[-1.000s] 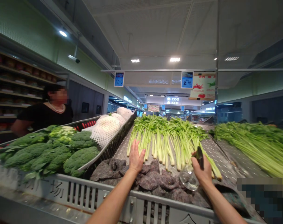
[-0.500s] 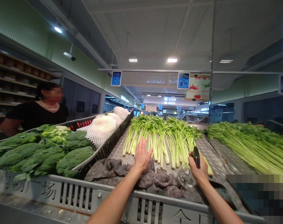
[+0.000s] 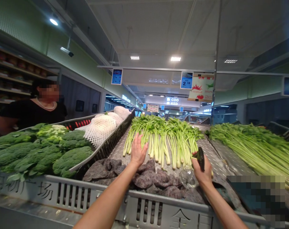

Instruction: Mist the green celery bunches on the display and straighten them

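Note:
My right hand (image 3: 203, 168) is closed round a spray bottle with a black head (image 3: 201, 158) and a clear body (image 3: 188, 177). The bottle's base points toward me, above the dark cloth. My left hand (image 3: 138, 149) is held out with fingers stretched, at the stalk ends on the left side of the celery (image 3: 173, 146); whether it touches them I cannot tell. The celery lies in a row on a patterned metal surface (image 3: 117, 151), leaves at the far side and pale stalk ends toward me. Crumpled dark grey cloth (image 3: 151, 178) lies in front of it.
A grey slatted barrier (image 3: 106, 194) runs along the front. Left of the celery, a crate (image 3: 120, 132) holds broccoli (image 3: 72, 159) and white net-wrapped produce (image 3: 100, 128). A mirror (image 3: 249, 105) stands at the right. A person (image 3: 37, 109) stands beyond the broccoli.
The view has turned slightly right. My left hand moved right across the stalk ends, then back left. My right hand keeps holding the spray bottle near the celery's right side.

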A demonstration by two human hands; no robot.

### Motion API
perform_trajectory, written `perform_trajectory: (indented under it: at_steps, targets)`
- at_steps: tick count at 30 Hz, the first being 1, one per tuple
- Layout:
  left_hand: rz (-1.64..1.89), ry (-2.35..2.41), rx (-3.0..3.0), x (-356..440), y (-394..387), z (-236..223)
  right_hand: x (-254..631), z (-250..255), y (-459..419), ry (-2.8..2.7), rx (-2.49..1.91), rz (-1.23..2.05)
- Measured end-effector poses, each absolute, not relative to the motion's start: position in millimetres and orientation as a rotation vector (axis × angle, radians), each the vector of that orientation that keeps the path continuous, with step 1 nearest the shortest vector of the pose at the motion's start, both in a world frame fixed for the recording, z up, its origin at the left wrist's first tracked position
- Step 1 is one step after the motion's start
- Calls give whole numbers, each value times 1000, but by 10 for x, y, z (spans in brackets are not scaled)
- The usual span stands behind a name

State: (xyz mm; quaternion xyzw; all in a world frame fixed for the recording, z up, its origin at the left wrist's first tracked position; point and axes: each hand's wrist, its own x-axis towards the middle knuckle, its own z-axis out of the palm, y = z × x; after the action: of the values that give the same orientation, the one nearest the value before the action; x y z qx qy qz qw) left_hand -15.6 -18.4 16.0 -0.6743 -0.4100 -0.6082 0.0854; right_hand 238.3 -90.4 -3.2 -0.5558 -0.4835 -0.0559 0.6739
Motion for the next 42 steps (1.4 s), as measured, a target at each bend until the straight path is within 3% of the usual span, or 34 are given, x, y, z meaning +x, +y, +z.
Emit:
perform_trajectory:
  at_steps: [19,28,42]
  targets:
    - [-1753,-1348,-1802,-808,-65,176,1751,292,-718,-1208,-1002,31]
    - [-1775,-1312,-1803,-901,-84,201,1325,332,-768,-1408,-935,191]
    - [-1771,-1329,-1797,-818,-74,363,744,263,-998,-1564,-890,134]
